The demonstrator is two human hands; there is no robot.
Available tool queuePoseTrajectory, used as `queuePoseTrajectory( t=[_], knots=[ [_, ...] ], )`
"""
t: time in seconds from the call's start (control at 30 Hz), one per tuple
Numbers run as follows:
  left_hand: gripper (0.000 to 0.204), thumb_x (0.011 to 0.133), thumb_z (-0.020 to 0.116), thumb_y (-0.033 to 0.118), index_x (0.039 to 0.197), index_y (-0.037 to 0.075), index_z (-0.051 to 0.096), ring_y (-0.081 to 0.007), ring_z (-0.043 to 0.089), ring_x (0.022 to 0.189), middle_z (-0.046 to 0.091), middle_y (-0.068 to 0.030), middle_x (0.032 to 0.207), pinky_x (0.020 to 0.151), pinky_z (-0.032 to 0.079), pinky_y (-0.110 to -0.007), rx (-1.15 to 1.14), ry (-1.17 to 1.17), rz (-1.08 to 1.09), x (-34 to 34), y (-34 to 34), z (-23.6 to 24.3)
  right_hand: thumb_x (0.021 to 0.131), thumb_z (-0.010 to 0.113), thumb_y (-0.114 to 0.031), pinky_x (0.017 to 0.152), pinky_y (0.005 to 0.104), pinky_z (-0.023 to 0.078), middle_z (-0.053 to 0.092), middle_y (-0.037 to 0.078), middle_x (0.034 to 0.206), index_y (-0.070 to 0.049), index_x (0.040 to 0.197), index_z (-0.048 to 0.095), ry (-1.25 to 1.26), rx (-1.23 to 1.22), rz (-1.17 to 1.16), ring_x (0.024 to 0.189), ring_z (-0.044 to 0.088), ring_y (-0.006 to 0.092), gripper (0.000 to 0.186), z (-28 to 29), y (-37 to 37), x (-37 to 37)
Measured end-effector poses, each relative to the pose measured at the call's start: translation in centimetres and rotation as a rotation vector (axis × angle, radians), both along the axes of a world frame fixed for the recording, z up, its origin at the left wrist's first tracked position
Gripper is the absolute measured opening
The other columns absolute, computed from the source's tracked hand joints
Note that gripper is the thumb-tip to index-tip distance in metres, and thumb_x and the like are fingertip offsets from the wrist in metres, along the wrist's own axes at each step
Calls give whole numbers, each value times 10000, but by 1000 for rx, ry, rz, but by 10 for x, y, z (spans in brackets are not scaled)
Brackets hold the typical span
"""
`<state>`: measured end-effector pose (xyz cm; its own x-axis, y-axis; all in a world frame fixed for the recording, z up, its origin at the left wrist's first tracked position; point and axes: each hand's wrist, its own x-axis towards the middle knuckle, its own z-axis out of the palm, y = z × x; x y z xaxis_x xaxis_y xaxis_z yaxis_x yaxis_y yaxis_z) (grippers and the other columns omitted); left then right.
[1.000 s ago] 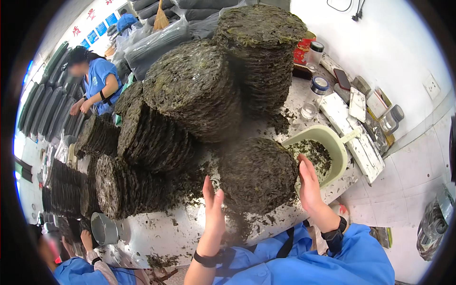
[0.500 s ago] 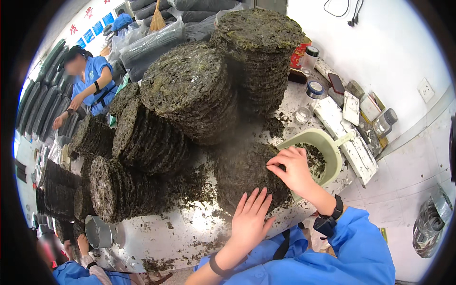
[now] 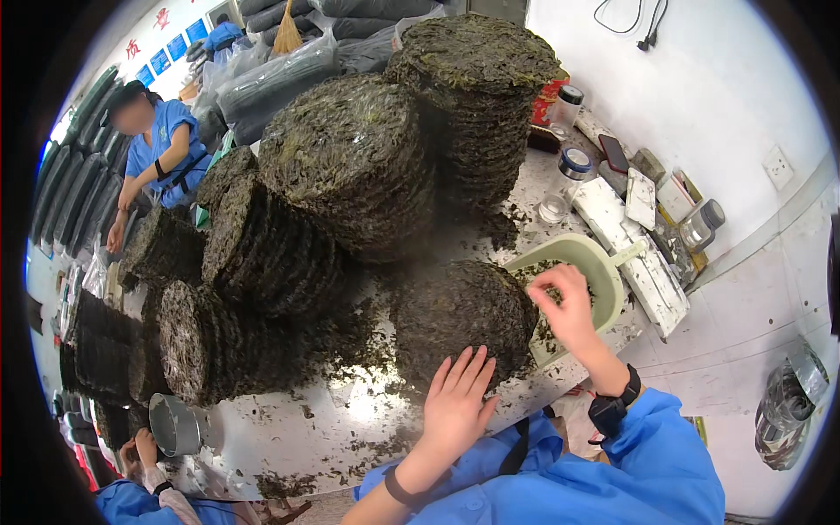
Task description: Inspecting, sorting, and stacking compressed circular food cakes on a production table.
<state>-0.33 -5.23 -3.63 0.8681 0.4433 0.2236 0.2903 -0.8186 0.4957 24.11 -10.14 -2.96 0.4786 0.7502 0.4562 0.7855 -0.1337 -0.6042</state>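
A round dark seaweed cake (image 3: 451, 311) lies near the table's front. My left hand (image 3: 455, 398) rests flat on its front part, fingers stretched out. My right hand (image 3: 564, 306) is at the cake's right edge, over a pale green scoop (image 3: 604, 262) holding dark flakes, with thumb and fingertips drawn together; whether anything sits between them is too small to tell. Behind the cake stand tall stacks of similar cakes (image 3: 341, 157).
More stacks (image 3: 188, 341) and a metal cylinder (image 3: 175, 424) occupy the table's left. Jars (image 3: 573, 166), a phone (image 3: 612, 153) and white boards (image 3: 630, 254) lie along the right wall. A co-worker (image 3: 162, 157) stands back left; another worker's hand (image 3: 144, 446) shows lower left.
Both my hands have moved from the cake's sides: the left now lies flat on it. My right hand went onto the top, then shifted right to the edge over the scoop.
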Motion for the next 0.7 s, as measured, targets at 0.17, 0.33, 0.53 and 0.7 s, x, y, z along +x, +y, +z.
queuePoseTrajectory(
  t=[0.17, 0.33, 0.53, 0.7],
  knots=[
    [559, 793, 687, 210, 1307, 63, 524, -271, 405, 1335, 468, -104, 1415, 1114, 289, -449, 1, -19, -9, 0, -1, 0, 813, 688, -49, 755, 295, 440, 598, 54, 848, -37, 862, 633, 343, 167, -149, 801, 542, 184, 75, -33, -35, 40],
    [554, 799, 685, 214, 1306, 56, 525, -275, 404, 1336, 469, -107, 1415, 1114, 287, -451, 7, -22, -12, -1, -2, -2, 846, 673, -55, 794, 266, 435, 611, 42, 930, -15, 960, 629, 159, 93, -227, 848, 554, 137, 129, -30, -51, 44],
    [558, 799, 685, 217, 1308, 56, 524, -280, 405, 1336, 470, -110, 1415, 1113, 285, -448, 14, -5, -10, 1, -3, -3, 804, 690, -75, 685, 321, 459, 604, 72, 771, -61, 873, 678, 303, 32, -27, 722, 571, 210, 71, -9, -45, -10],
    [571, 798, 685, 228, 1314, 50, 516, -282, 396, 1341, 460, -115, 1423, 1112, 282, -451, 32, 8, -21, 4, -4, -2, 754, 724, -149, 632, 352, 460, 610, 37, 731, -85, 842, 686, 80, -175, 34, 704, 589, 239, 115, -13, -28, -45]
  ],
)
